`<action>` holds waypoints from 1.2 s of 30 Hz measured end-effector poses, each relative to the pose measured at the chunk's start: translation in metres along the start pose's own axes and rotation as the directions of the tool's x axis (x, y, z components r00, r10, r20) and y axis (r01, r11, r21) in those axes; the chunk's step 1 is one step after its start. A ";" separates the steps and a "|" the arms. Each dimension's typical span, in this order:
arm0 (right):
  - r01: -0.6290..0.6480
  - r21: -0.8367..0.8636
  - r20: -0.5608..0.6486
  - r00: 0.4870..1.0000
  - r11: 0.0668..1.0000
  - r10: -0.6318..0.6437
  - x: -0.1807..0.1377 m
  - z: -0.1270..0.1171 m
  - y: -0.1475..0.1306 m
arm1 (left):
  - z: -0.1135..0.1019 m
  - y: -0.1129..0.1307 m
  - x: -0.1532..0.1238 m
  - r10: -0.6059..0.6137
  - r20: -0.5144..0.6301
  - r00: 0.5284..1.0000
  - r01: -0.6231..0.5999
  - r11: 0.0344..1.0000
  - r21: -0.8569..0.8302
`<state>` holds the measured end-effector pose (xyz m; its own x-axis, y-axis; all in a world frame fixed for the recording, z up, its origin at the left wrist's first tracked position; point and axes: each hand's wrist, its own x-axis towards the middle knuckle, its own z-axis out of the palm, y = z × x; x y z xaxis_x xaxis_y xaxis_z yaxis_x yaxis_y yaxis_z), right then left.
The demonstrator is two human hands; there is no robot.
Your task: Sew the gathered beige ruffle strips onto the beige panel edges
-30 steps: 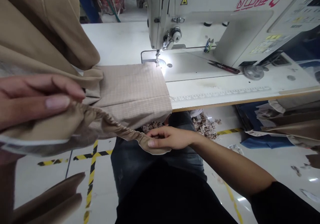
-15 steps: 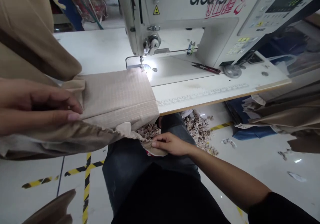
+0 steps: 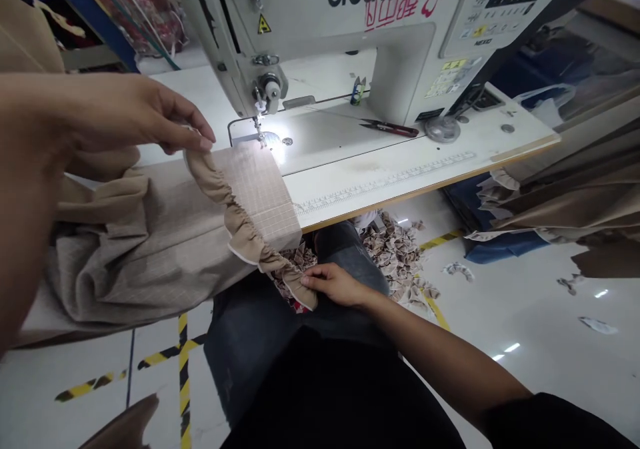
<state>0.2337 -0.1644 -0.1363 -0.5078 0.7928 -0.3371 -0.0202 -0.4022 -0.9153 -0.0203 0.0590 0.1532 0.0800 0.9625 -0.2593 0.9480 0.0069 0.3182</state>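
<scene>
A tan garment [image 3: 150, 242] lies over the left of the white sewing table [image 3: 400, 175] and hangs off its front edge. Its gathered elastic band [image 3: 235, 215] runs from my left hand [image 3: 145, 112] down to my right hand [image 3: 335, 283]. The left hand pinches the band's upper end near the needle [image 3: 259, 125] of the white sewing machine [image 3: 320, 29]. Over my lap, the right hand pinches the band's lower end. A checked lining panel [image 3: 260, 189] lies flat beside the band.
Red-handled thread snips [image 3: 387, 127] and a metal disc [image 3: 441, 129] lie on the machine bed. Fabric scraps [image 3: 400, 249] litter the floor under the table. More tan cloth [image 3: 575, 189] is piled at the right. Yellow-black tape [image 3: 183, 355] marks the floor.
My left hand has carried the band's upper end forward and right onto the table, toward the needle. The band now stretches taut between both hands. The right hand stayed over my lap.
</scene>
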 end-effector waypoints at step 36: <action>0.021 0.015 0.001 1.000 1.000 -0.021 -0.009 0.008 -0.004 | 0.059 0.002 0.024 0.069 -0.028 0.997 -0.073 0.983 -0.170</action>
<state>0.2311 -0.1734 -0.1274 -0.5077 0.8008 -0.3178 -0.0439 -0.3924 -0.9187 0.0020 0.0664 0.0936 0.1371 0.9678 -0.2113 0.8733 -0.0174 0.4869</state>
